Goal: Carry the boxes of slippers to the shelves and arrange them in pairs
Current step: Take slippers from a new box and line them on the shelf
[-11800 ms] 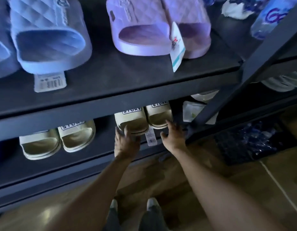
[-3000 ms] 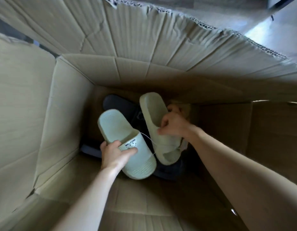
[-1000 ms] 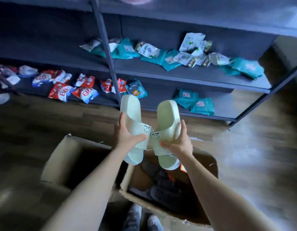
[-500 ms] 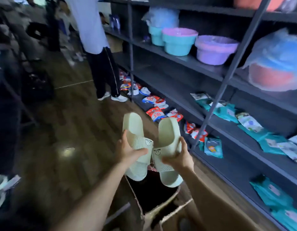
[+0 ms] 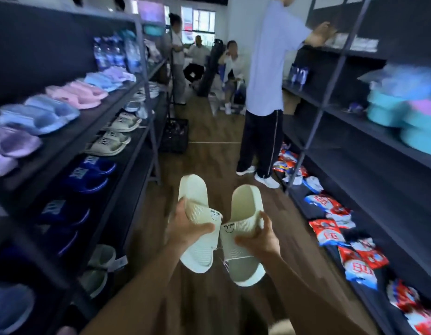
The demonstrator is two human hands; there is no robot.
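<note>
With the box left behind, pale green slippers (image 5: 243, 204) are being carried up the aisle at 12 o'clock, left hand (image 5: 185, 228) and right hand (image 5: 258, 238) each clamping fingers round one, slipper shelves (image 5: 71, 126) waiting at 10 o'clock.

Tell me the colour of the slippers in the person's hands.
The slippers are pale cream-green, with a black smiley label on each; the head view shows it best.

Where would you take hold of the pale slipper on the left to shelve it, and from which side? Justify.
Grip the left slipper across its ribbed strap, coming from its outer left edge, where the left hand holds it. The strap arches over the sole like a handle, and the right slipper crowds the inner side.
</note>
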